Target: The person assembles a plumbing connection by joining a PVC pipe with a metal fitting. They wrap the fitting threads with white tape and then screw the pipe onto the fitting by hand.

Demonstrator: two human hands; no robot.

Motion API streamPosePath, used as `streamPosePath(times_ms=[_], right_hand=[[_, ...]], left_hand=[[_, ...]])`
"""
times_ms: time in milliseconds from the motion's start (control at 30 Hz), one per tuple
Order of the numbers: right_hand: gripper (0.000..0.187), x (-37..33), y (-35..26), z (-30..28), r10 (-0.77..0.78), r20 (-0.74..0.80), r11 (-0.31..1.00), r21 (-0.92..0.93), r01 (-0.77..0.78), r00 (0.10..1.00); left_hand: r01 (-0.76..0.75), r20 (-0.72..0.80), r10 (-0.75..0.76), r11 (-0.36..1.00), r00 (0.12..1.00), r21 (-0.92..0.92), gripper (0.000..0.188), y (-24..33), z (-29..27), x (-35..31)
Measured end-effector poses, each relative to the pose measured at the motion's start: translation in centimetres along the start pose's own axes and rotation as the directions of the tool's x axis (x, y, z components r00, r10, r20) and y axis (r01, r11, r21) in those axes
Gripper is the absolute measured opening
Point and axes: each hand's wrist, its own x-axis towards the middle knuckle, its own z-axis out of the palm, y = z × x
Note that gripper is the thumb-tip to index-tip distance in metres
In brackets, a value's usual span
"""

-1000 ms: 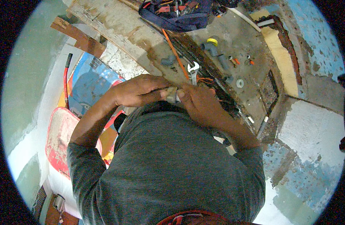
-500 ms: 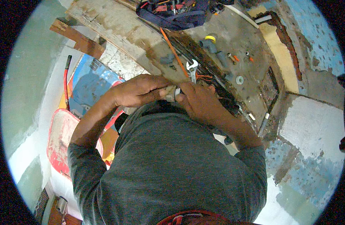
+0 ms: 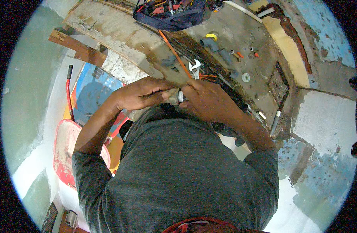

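Note:
In front of my belly both hands come together. My left hand (image 3: 141, 93) has its fingers bent and pressed together at a small pale piece, mostly hidden by the fingers. My right hand (image 3: 209, 101) is closed around a small white ring-shaped piece (image 3: 181, 96), facing the left fingertips. Just beyond the right knuckles shows the open-jawed head of an adjustable wrench (image 3: 194, 69); its handle passes out of sight behind that hand, and whether the hand touches it I cannot tell. An orange strip (image 3: 174, 52) runs up beside the wrench.
A dark tool bag (image 3: 170, 15) stands at the far edge. Grey pipe fittings (image 3: 215, 47), a yellow tape roll (image 3: 211, 37) and a pale ring (image 3: 246, 77) lie on the dirty surface to the right. At left is a red-rimmed wheelbarrow (image 3: 66, 155) beside a blue panel (image 3: 95, 91).
The view has shifted slightly, so the bag, fittings and wrench appear further left. Both hands stay close together, with the white ring still between them.

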Motion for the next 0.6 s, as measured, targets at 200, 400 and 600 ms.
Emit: streamPosePath(times_ms=[200, 400, 600], right_hand=[[0.049, -0.8, 0.1, 2.7, 0.18, -0.022, 0.948, 0.27, -0.167, 0.983], [0.046, -1.2, 0.4, 3.1, 0.254, 0.044, 0.845, 0.477, -0.244, 0.966], [0.047, -0.7, 1.7, 1.0, -0.048, -0.249, 0.999, -0.037, 0.04, 0.967]], left_hand=[[0.159, 0.025, -0.161, 0.985, 0.987, 0.069, 0.042, 1.6, 0.6, 0.5], [0.091, -0.018, -0.089, 0.988, 0.996, 0.126, 0.04, 1.5, 1.4, 0.7], [0.316, 0.178, -0.295, 0.943, 0.939, -0.103, 0.048, -0.3, -0.9, 1.1]])
